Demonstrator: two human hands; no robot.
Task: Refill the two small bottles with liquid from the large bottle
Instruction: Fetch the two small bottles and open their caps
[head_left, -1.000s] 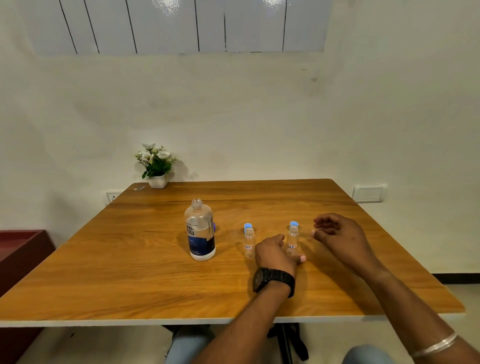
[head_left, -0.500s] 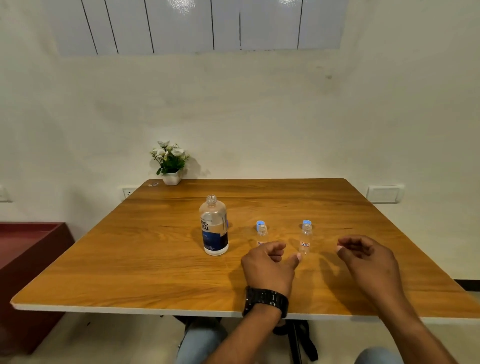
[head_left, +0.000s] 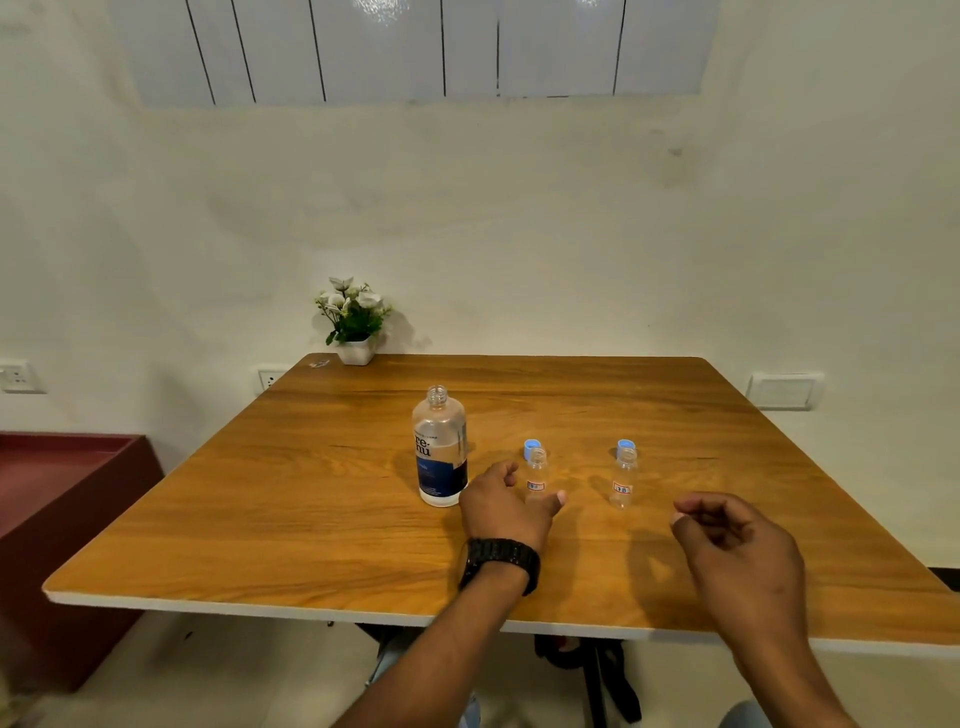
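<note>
While both hands are held low over the near half of the wooden table (head_left: 291, 499), nothing is gripped by either. With the table read as a clock face and six o'clock at the person, the large bottle (head_left: 440, 447) is seen upright and uncapped just toward nine o'clock of centre, its dark blue label turned to the camera. Toward three o'clock of it, the first small bottle (head_left: 536, 475) is stood upright with its neck open, and a blue cap (head_left: 531, 448) is seen just behind it at twelve o'clock. Further toward three o'clock, well apart, the second small bottle (head_left: 622, 480) is placed likewise, with another blue cap (head_left: 626, 445) behind it. The left hand (head_left: 501, 506), a black watch (head_left: 500, 562) worn at its wrist, is held between the large bottle and the first small bottle, fingers loosely curled and thumb stretched in front of that bottle's base; whether contact is made cannot be told. The right hand (head_left: 737, 545) is held toward five o'clock of the second bottle, clear of it, fingers loosely curled. A potted flower (head_left: 355, 322) is set at eleven o'clock.
</note>
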